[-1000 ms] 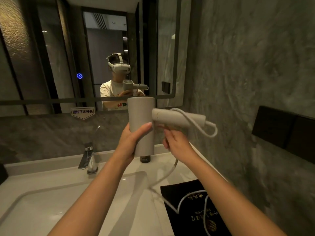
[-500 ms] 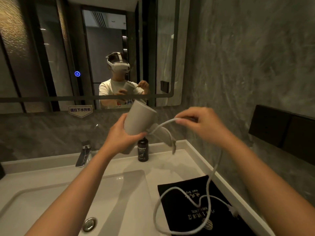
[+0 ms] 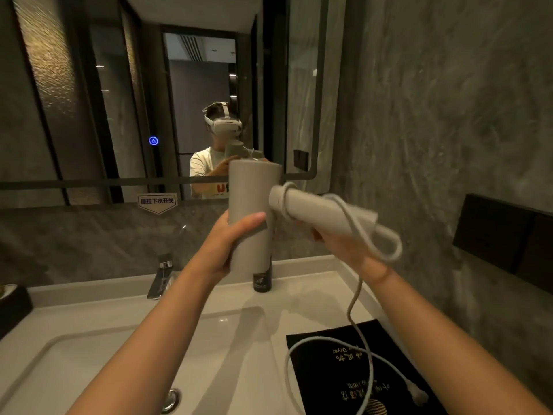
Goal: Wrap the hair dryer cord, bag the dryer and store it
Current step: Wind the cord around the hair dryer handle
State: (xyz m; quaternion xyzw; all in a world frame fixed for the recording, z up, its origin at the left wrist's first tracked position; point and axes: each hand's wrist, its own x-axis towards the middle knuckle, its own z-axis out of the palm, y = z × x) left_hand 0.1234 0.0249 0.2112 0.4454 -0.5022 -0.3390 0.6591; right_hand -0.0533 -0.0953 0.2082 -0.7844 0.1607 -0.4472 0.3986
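mid-wrap: dryer (image 3: 254, 217) is held above the sink (image 3: 89, 348), barrel gripped by left hand (image 3: 230, 244), cord (image 3: 359, 232) pinched under the handle by right hand (image 3: 344, 250). next, slack over the bag (image 3: 335, 369) needs looping.

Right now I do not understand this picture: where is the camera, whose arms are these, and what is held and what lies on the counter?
The camera sits on the person's head, looking forward and down, so both arms are theirs; the mirror shows the headset. The left hand grips the hair dryer by its barrel. The right hand is under the dryer's handle, where the cord is partly wound; how its fingers lie is hidden. The rest of the cord hangs down onto a black bag on the counter, beside the sink. A dark bottle stands behind.
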